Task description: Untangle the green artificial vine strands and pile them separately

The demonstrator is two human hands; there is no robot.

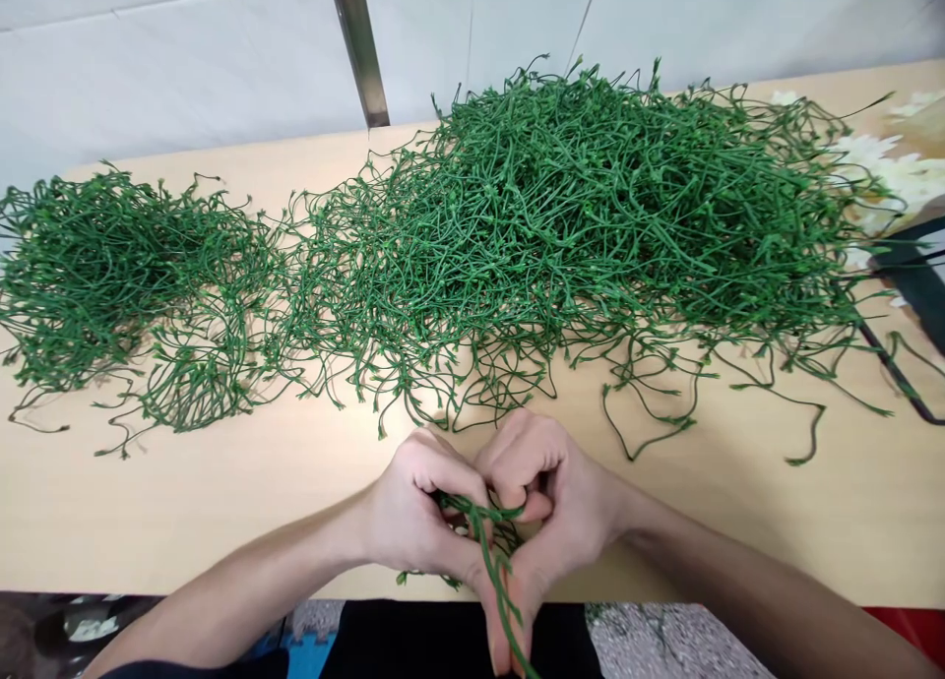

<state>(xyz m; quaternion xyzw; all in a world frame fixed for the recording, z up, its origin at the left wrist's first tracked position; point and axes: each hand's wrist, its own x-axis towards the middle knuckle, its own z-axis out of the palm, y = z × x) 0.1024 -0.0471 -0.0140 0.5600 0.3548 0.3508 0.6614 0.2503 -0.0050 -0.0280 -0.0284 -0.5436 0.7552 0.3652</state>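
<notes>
Close to the table's front edge, my left hand [420, 517] and my right hand [553, 507] meet, both closed. Between them they pinch thin green plastic stems [491, 561], and one stem hangs down over the thumbs. Part of the stems is hidden by the fingers, so how many there are I cannot tell. A few more stem ends stick out below my left hand. Beyond my hands spreads a large tangled pile of green stems [591, 207] with small forked tips. A smaller pile [110, 266] lies at the left, joined to it by scattered stems.
White artificial flowers [886, 167] lie at the right end of the light wooden table [184, 502], near a dark-framed object [915, 276]. Loose single stems [650, 403] lie in front of the large pile. A tiled wall [184, 59] with a metal strip [359, 49] stands behind.
</notes>
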